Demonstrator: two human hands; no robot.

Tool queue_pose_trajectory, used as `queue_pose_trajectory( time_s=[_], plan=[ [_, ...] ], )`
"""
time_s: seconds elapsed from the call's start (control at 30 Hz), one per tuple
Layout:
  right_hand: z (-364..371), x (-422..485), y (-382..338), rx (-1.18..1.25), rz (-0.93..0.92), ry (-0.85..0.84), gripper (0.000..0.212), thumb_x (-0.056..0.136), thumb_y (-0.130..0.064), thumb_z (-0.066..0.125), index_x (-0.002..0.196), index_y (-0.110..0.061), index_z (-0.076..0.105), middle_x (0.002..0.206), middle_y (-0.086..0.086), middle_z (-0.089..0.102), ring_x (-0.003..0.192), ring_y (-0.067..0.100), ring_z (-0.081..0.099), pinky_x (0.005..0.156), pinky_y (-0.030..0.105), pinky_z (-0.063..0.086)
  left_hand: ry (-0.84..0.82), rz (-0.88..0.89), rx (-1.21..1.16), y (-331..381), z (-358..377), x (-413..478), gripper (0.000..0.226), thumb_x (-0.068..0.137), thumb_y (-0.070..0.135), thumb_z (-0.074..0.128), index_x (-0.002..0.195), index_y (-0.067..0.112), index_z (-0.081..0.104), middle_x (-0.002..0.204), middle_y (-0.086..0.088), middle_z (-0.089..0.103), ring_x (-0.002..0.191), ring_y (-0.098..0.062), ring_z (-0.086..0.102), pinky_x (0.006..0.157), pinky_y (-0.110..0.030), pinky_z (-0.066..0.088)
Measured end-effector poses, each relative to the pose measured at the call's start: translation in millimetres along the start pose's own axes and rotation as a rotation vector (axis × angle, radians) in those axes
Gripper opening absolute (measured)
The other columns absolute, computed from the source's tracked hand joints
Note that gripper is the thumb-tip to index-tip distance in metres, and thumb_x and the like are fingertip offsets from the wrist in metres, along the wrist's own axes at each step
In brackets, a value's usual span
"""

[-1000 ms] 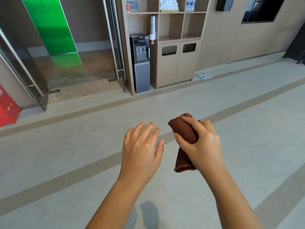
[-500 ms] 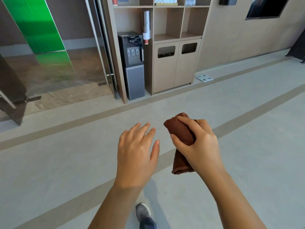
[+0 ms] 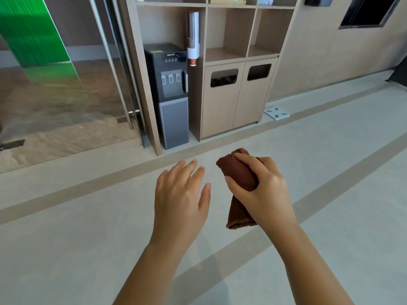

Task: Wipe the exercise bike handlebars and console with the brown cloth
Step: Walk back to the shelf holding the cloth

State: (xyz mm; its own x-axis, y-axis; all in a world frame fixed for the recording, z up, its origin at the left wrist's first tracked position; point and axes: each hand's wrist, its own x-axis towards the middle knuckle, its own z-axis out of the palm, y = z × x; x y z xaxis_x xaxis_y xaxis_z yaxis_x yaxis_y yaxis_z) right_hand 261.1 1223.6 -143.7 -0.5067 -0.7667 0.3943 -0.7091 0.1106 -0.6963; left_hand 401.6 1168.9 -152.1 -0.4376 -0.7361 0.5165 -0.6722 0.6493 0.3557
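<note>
Centre right of the frame: brown cloth (image 3: 240,179), bunched, gripped in the right hand (image 3: 264,190), fingers and thumb curled round its upper half, lower end hanging free under the palm. Just left of it, apart from the cloth: left hand (image 3: 180,194), palm down, fingers straight and slightly spread, holding nothing. Both over the pale floor (image 3: 66,238) with its darker stripes.

Upper middle: wooden shelf unit (image 3: 271,29). In its lower part, two doors with slots; inside the left slot (image 3: 224,78) a dark bag liner, inside the right slot (image 3: 259,72) only darkness, contents not to be told. In the tall bay further left, a dark water dispenser (image 3: 171,95), and beside it a clear tube (image 3: 193,36) stacked with cups, a reddish one at the bottom. On the top shelves, things cut off by the upper edge. Right of the unit, a small white scale (image 3: 276,113) flat on the floor. Upper left: glass door (image 3: 99,73), green panel (image 3: 26,29) behind.

Against half a second ago: shelf unit and dispenser larger and lower in the frame; shoe at the bottom edge gone; hands and cloth posed alike.
</note>
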Motion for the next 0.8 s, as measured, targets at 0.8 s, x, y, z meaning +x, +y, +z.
queue_pose_trajectory(
  time_s=[0.8],
  plan=[
    [180.7,583.1,121.2,0.026,-0.182,-0.022,0.048,0.074,-0.031,0.072,0.121,-0.031,0.057,0.111,0.001,0.055,0.085,0.012,0.051,0.076,0.024,0.044,0.242,-0.015,0.098,-146.9,240.7,526.1,0.028,0.078,0.014,0.069,0.103,0.002,0.068,0.11,-0.016,0.067,0.107,-0.037,0.06,0.091,-0.055,0.043]
  ],
)
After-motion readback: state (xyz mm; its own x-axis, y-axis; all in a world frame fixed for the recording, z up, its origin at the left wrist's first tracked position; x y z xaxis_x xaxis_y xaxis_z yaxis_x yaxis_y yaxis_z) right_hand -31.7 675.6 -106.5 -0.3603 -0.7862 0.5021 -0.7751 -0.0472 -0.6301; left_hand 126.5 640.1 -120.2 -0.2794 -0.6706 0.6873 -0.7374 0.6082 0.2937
